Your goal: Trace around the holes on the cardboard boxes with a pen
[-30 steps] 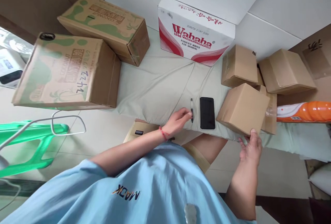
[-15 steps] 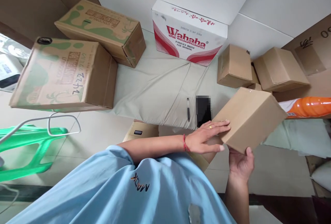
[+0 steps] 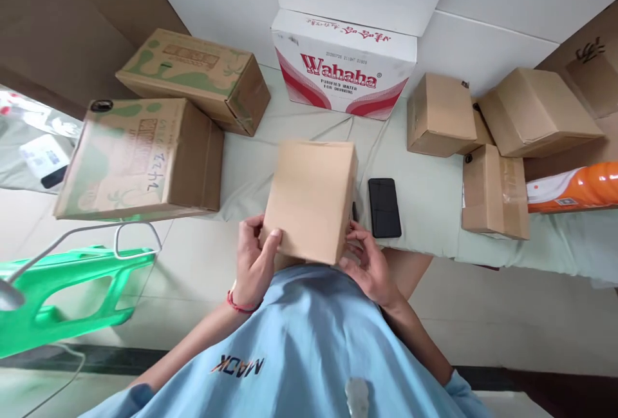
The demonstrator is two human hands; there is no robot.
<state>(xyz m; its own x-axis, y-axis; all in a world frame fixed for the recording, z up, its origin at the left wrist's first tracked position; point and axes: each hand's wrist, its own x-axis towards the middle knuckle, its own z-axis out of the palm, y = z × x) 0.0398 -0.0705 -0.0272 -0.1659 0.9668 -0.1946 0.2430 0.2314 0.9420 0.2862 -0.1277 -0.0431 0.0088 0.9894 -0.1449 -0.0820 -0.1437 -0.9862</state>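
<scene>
A plain brown cardboard box [image 3: 311, 202] is held in front of my body, over the near edge of the cloth-covered table [image 3: 429, 192]. My left hand [image 3: 255, 254] grips its lower left corner, thumb on the face turned toward me and fingers behind. At the lower right corner my right hand [image 3: 367, 263] has its fingers bent against the box's side. Just right of the box lies a black phone [image 3: 385, 207]. A pen [image 3: 355, 210] pokes out beside the box, mostly hidden by it.
A white-and-red Wahaha carton [image 3: 342, 70] stands against the wall. Two printed coconut cartons [image 3: 130, 154] are on the left. Several small brown boxes [image 3: 497, 192] and an orange-and-white packaged item [image 3: 574, 186] sit on the right. A green plastic stool [image 3: 77, 289] stands on the floor at left.
The box has moved left from beside the right-hand stack to the front of my body, turning its broad face toward me. My left hand has shifted to its left corner.
</scene>
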